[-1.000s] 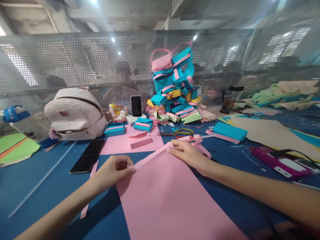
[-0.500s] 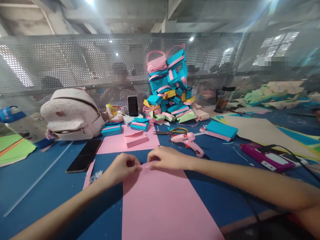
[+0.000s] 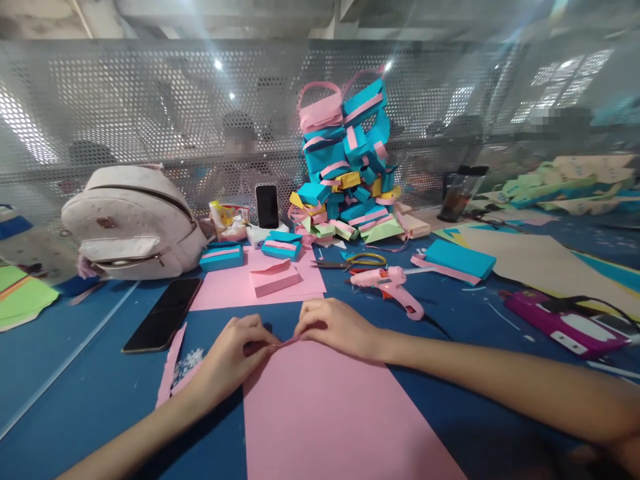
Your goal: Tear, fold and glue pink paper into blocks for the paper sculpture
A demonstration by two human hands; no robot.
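A large sheet of pink paper [image 3: 335, 413] lies in front of me on the blue table. At its far edge, my left hand [image 3: 240, 350] pinches the left part of a narrow raised strip of the paper. My right hand [image 3: 337, 327] grips the same edge a little to the right, fingertips pressed on it. Between the two hands the edge looks folded or curled up. Just beyond them, a small pink paper box [image 3: 274, 279] rests on another pink sheet [image 3: 220, 297].
A pink glue gun [image 3: 393, 287] and scissors [image 3: 355, 261] lie beyond my right hand. To the left are a black phone [image 3: 164, 315] and a white backpack [image 3: 135, 227]. Stacked blue and pink paper boxes [image 3: 345, 167] stand at the back. A purple power strip [image 3: 563, 323] lies right.
The camera view has shifted slightly. Both hands stay at the far edge of the pink sheet; the left hand has slid a little left along it, and the gap between them is wider.
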